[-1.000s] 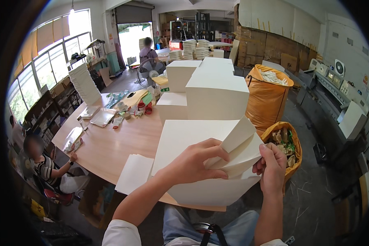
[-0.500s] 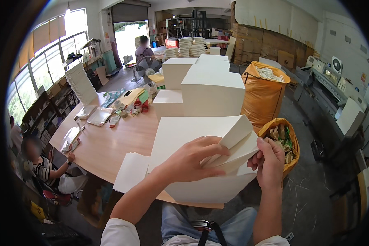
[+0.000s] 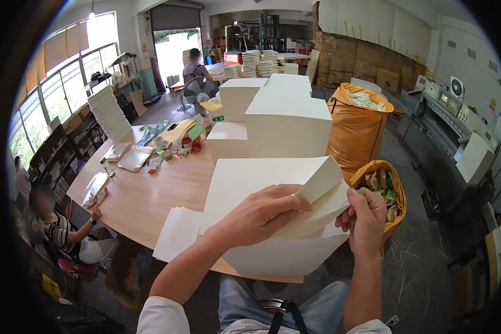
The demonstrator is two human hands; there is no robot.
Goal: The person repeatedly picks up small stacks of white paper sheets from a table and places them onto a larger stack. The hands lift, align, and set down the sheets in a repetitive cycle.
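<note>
A thick stack of white paper sheets [image 3: 286, 259] lies at the table's near edge in front of me. Several lifted sheets [image 3: 324, 182] bend up at its right corner. My left hand [image 3: 261, 214] lies across the stack, its curled fingers closed on the edge of the raised sheets; part of the grip is hidden. At the right corner, my right hand [image 3: 366, 217] pinches the sheets' edges between thumb and fingers. Left of the stack rests a smaller pile of white sheets [image 3: 178, 231].
Taller white paper stacks [image 3: 289, 131] stand just beyond. Orange sacks, one large [image 3: 355, 133] and one small [image 3: 398, 220], flank the table's right side. Tape rolls and plastic packets [image 3: 135, 158] lie across the table [image 3: 133, 206]. A person [image 3: 67, 231] sits at left; a fan [image 3: 197, 94] stands behind.
My left hand's fingers have drawn closer together on the raised sheets, and the gap between the sheets has narrowed. My right hand keeps its pinch in nearly the same place.
</note>
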